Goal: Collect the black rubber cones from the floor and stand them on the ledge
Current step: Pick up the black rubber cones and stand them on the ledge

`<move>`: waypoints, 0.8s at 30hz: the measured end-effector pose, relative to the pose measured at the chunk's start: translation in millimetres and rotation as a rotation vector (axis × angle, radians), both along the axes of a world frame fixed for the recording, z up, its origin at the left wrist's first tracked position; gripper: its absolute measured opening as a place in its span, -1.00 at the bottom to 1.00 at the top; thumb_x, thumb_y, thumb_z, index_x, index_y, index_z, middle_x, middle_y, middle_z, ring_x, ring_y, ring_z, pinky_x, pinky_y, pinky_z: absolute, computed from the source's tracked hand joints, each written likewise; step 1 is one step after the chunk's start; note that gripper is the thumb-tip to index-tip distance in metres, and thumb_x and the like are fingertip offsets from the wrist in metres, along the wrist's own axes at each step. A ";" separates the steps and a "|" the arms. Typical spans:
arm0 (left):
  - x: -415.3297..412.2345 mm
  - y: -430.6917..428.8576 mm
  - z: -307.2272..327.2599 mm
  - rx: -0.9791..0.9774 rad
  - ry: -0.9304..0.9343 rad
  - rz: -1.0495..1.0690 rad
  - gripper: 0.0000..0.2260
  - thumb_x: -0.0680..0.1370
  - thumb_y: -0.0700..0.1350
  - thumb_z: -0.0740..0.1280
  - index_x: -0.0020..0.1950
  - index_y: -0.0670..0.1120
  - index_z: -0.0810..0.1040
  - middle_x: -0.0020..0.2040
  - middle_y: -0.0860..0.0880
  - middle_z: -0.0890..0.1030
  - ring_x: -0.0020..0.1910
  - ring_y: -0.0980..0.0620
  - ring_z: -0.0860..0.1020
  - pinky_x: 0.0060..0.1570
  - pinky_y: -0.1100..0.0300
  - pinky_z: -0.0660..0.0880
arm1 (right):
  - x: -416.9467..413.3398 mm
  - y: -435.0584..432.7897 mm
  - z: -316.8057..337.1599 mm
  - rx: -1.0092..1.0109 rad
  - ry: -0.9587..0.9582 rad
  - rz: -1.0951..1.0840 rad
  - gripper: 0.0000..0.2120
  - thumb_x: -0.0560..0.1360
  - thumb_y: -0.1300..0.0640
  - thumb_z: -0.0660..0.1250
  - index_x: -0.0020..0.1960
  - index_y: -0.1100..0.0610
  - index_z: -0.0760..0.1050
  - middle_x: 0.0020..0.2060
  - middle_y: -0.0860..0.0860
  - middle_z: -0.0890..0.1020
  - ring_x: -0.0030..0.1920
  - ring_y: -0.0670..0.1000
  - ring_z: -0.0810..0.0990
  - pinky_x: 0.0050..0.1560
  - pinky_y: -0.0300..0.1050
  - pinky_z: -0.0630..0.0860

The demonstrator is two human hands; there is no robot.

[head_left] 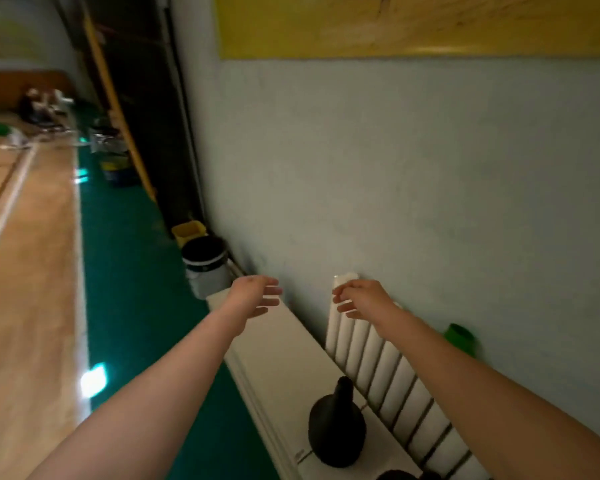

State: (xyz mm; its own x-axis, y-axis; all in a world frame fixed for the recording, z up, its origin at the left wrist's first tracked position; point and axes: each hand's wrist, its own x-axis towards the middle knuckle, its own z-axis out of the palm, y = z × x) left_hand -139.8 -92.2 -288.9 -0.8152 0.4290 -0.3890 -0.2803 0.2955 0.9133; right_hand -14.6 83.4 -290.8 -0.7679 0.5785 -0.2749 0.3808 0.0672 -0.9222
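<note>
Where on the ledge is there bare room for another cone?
The ledge is bare from the cone up to the left hand, beside the radiator. Crowded nearest the camera: the cone and a dark shape at the frame's bottom.

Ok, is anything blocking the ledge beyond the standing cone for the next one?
Nothing visible does. The ledge lies bare from the black cone to its far end, and the left hand and right hand are both empty.
</note>
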 end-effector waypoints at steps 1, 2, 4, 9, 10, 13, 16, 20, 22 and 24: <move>-7.8 -32.1 0.0 0.008 0.006 0.070 -0.80 0.59 -0.09 0.19 0.08 -0.08 0.59 -0.08 0.01 0.69 -0.13 0.04 0.65 -0.22 0.18 0.48 | -19.4 -23.3 -1.0 -0.002 -0.003 0.076 -0.79 0.52 0.34 0.19 -0.17 0.15 0.54 -0.26 0.05 0.61 -0.32 -0.03 0.55 -0.29 -0.22 0.40; -12.4 -54.9 -0.8 0.013 0.010 0.111 -0.78 0.59 -0.09 0.18 0.09 -0.07 0.59 -0.07 0.01 0.69 -0.12 0.04 0.65 -0.22 0.18 0.47 | -32.3 -40.4 -1.8 0.000 -0.007 0.123 -0.79 0.52 0.34 0.19 -0.19 0.15 0.54 -0.28 0.06 0.61 -0.34 -0.03 0.55 -0.30 -0.23 0.40; -17.3 -113.4 -4.5 0.021 0.016 0.222 -0.76 0.57 -0.10 0.16 0.12 -0.06 0.59 -0.07 0.02 0.69 -0.10 0.04 0.65 -0.23 0.18 0.47 | -60.5 -85.2 -3.8 0.013 -0.030 0.257 -0.78 0.53 0.32 0.19 -0.19 0.15 0.55 -0.29 0.05 0.62 -0.33 -0.02 0.55 -0.29 -0.22 0.42; 0.7 -254.2 -14.5 -0.010 -0.008 0.475 -0.77 0.58 -0.08 0.16 0.12 -0.04 0.57 -0.08 0.02 0.67 -0.15 0.05 0.63 -0.25 0.23 0.44 | -106.1 -206.0 -11.5 0.060 -0.118 0.556 -0.80 0.54 0.26 0.20 -0.11 0.16 0.60 -0.21 0.05 0.66 -0.22 -0.01 0.61 -0.16 -0.18 0.51; 7.9 -284.0 -17.2 -0.010 -0.016 0.522 -0.78 0.58 -0.09 0.16 0.12 -0.05 0.56 -0.06 0.01 0.67 -0.16 0.05 0.62 -0.24 0.24 0.44 | -111.9 -233.7 -13.1 0.066 -0.128 0.609 -0.81 0.54 0.25 0.21 -0.11 0.16 0.60 -0.21 0.06 0.67 -0.22 -0.01 0.61 -0.17 -0.19 0.52; 34.6 -375.0 -27.5 -0.029 -0.040 0.673 -0.82 0.60 -0.09 0.16 0.07 -0.06 0.54 -0.10 0.00 0.65 -0.24 0.07 0.59 -0.25 0.26 0.40 | -121.3 -323.6 -20.4 0.062 -0.132 0.770 -0.82 0.51 0.25 0.25 -0.12 0.17 0.63 -0.21 0.07 0.69 -0.26 -0.01 0.62 -0.19 -0.18 0.53; 66.8 -461.0 -35.4 -0.079 -0.085 0.797 -0.83 0.60 -0.09 0.17 0.06 -0.06 0.54 -0.07 -0.02 0.65 -0.22 0.06 0.60 -0.22 0.24 0.43 | -117.0 -408.9 -35.0 0.043 -0.135 0.902 -0.85 0.48 0.24 0.29 -0.17 0.17 0.63 -0.26 0.07 0.68 -0.33 -0.03 0.61 -0.21 -0.18 0.52; 123.6 -577.8 -52.6 -0.130 -0.158 1.013 -0.77 0.60 -0.09 0.16 0.13 -0.12 0.56 -0.06 -0.04 0.68 -0.16 0.02 0.63 -0.21 0.21 0.51 | -96.4 -522.2 -63.9 0.077 -0.196 1.117 -0.89 0.49 0.20 0.32 -0.15 0.16 0.62 -0.28 0.04 0.66 -0.38 -0.05 0.60 -0.33 -0.27 0.48; 146.8 -615.8 -61.4 -0.148 -0.190 1.091 -0.75 0.61 -0.09 0.15 0.14 -0.14 0.56 -0.07 -0.04 0.67 -0.15 0.01 0.63 -0.11 0.16 0.54 | -86.4 -558.0 -77.3 0.096 -0.220 1.192 -0.88 0.51 0.20 0.29 -0.10 0.18 0.60 -0.26 0.05 0.65 -0.36 -0.04 0.58 -0.37 -0.30 0.45; 173.4 -649.6 -70.1 -0.147 -0.231 1.166 -0.74 0.61 -0.10 0.14 0.15 -0.15 0.56 -0.08 -0.04 0.67 -0.12 -0.01 0.63 0.06 0.10 0.53 | -77.1 -593.5 -89.3 0.141 -0.252 1.264 -0.87 0.53 0.22 0.26 -0.12 0.18 0.58 -0.27 0.06 0.63 -0.35 -0.02 0.57 -0.35 -0.26 0.42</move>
State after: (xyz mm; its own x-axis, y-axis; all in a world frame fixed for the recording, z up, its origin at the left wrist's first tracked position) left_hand 33.6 -741.8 -359.1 -0.5883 -0.5829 -0.5605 -0.6017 -0.1476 0.7850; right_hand -91.7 -510.1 -380.1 -0.7363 -0.4697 -0.4871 0.1434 0.5952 -0.7907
